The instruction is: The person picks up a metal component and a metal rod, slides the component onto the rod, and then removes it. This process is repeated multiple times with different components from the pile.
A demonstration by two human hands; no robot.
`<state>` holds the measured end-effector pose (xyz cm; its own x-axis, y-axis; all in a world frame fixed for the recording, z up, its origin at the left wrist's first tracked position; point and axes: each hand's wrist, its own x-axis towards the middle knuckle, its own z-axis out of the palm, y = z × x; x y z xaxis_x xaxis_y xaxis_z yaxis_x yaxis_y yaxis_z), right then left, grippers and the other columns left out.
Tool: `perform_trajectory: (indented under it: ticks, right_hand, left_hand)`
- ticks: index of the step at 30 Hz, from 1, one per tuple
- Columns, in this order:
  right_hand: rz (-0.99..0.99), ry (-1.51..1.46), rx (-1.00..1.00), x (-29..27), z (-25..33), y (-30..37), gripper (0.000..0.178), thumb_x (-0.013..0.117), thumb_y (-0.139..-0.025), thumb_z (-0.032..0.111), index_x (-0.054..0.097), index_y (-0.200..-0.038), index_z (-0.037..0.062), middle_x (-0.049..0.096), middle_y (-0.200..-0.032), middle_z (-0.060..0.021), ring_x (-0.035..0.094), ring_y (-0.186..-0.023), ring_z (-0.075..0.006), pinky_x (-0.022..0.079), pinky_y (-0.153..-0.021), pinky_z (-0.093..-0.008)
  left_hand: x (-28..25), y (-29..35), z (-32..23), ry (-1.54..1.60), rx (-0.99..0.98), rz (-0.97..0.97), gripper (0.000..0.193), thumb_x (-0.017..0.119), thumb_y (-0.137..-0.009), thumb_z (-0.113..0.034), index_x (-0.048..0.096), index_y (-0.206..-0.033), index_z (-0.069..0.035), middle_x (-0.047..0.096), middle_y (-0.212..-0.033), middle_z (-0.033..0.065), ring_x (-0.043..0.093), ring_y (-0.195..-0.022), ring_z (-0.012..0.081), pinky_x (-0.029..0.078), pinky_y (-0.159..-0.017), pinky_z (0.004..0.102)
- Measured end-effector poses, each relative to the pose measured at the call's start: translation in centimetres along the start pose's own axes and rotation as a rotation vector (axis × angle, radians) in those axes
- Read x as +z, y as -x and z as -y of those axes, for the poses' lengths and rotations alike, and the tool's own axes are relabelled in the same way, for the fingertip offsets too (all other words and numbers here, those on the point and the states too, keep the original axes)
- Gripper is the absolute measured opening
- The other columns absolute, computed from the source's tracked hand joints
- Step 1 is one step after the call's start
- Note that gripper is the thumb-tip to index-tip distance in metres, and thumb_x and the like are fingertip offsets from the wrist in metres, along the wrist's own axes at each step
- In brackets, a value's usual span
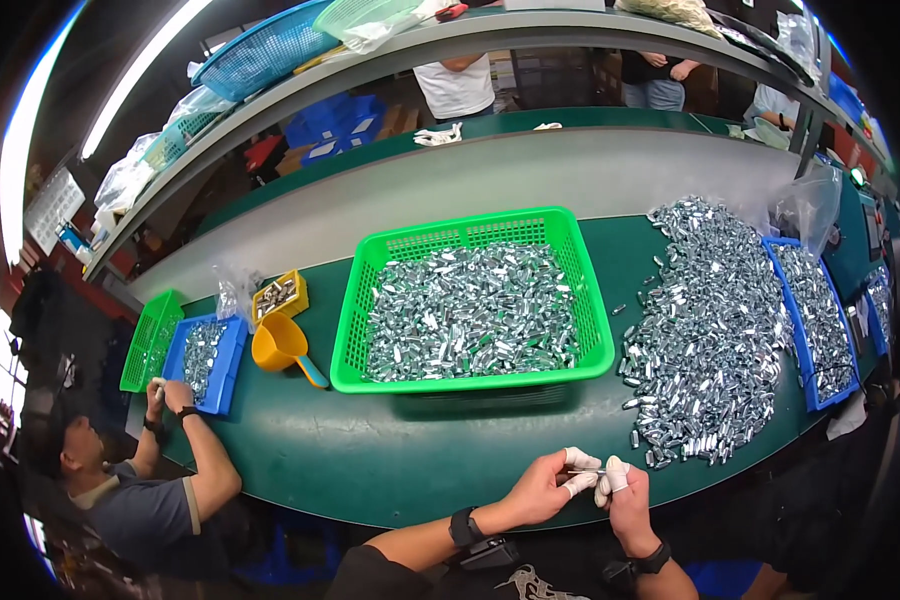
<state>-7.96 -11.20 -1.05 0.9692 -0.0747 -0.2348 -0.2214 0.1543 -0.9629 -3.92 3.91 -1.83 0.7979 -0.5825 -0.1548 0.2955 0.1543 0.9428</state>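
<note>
My left hand (543, 490) and my right hand (628, 503) meet over the table's near edge, with white covers on the fingertips. Between their pinched fingers is a small, thin metal piece (598, 471), mostly hidden, so its exact shape cannot be made out. Just beyond my right hand spreads a large pile of small shiny metal parts (710, 340). A green plastic basket (470, 382) full of similar parts stands farther off, left of the pile.
An orange scoop (278, 343) and a yellow bin (276, 296) stand left of the basket. A co-worker (135, 490) works at a blue tray (232, 365) on the far left. Another blue tray (818, 400) of parts sits right of the pile. A shelf (530, 30) spans overhead.
</note>
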Motion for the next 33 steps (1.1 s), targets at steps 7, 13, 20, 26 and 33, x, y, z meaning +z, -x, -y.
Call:
perform_trajectory:
  ticks: [7, 13, 20, 26, 33]
  right_hand:
    - [0.026, 0.002, -0.099, -0.6, 1.2, 0.1, 0.041, 0.042, -0.093, 0.023, 0.045, -0.056, 0.0057, 0.048, -0.051, -0.0007, 0.041, -0.046, -0.0055, 0.031, -0.043, -0.0213]
    - [-0.053, 0.216, -0.353, -0.7, -0.1, 0.1, 0.040, 0.044, -0.093, 0.027, 0.045, -0.058, 0.0067, 0.047, -0.051, -0.0003, 0.042, -0.045, -0.0057, 0.031, -0.042, -0.0213]
    - [-0.051, -0.186, -0.010, -1.5, -0.6, 0.0, 0.040, 0.044, -0.093, 0.024, 0.046, -0.057, 0.0053, 0.049, -0.052, -0.0011, 0.041, -0.045, -0.0060, 0.031, -0.043, -0.0218]
    - [-0.073, -0.220, -0.013, -2.4, 0.1, 0.2, 0.041, 0.043, -0.093, 0.023, 0.046, -0.056, 0.0045, 0.050, -0.052, -0.0020, 0.042, -0.046, -0.0059, 0.032, -0.044, -0.0222]
    - [-0.048, -0.045, -0.177, -3.0, 0.7, 0.4, 0.043, 0.041, -0.094, 0.023, 0.046, -0.057, 0.0022, 0.051, -0.052, -0.0041, 0.045, -0.048, -0.0077, 0.035, -0.047, -0.0231]
  left_hand:
    - [-0.8, -1.0, -1.6, -0.194, -0.222, 0.064, 0.018, 0.053, -0.089, -0.015, 0.056, -0.098, 0.000, 0.057, -0.084, 0.0036, 0.054, -0.074, 0.0092, 0.047, -0.068, 0.0258]
    - [0.2, -1.5, -1.8, -0.272, -0.196, 0.179, 0.015, 0.054, -0.088, -0.014, 0.056, -0.093, -0.001, 0.056, -0.082, 0.0032, 0.054, -0.075, 0.0120, 0.047, -0.069, 0.0285]
    - [1.5, -1.8, -2.2, -0.758, 0.368, 0.024, 0.016, 0.055, -0.088, -0.015, 0.057, -0.092, 0.000, 0.057, -0.082, 0.0091, 0.056, -0.078, 0.0169, 0.047, -0.068, 0.0296]
    - [1.2, -2.5, -3.0, -0.732, 0.159, 0.098, 0.013, 0.060, -0.082, -0.009, 0.058, -0.092, 0.000, 0.058, -0.079, 0.0104, 0.058, -0.075, 0.0195, 0.046, -0.067, 0.0294]
    - [2.2, -2.2, -4.2, -0.798, 0.195, 0.071, 0.013, 0.064, -0.077, -0.005, 0.060, -0.089, -0.003, 0.060, -0.076, 0.0083, 0.057, -0.069, 0.0176, 0.045, -0.062, 0.0280]
